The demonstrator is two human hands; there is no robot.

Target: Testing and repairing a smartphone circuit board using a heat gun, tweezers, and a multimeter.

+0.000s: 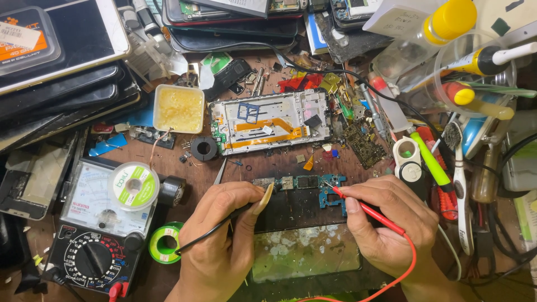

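Both hands probed a bare phone circuit board on a cluttered wooden bench.

Right hand (pixel 386 223) pinched a slim red plastic probe (pixel 366 211), tip on the narrow blue-green circuit board (pixel 305 183). Left hand (pixel 224 237) gripped a black probe (pixel 215 226) at the board's left end. Board lay just below a stripped metal phone frame (pixel 271 120). Boxy analog multimeter (pixel 98 235) sat to the left, round solder spool (pixel 133 186) on top.

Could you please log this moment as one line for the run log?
left hand: holds black probe | right hand: holds red probe, tip on circuit board | analog multimeter: at left
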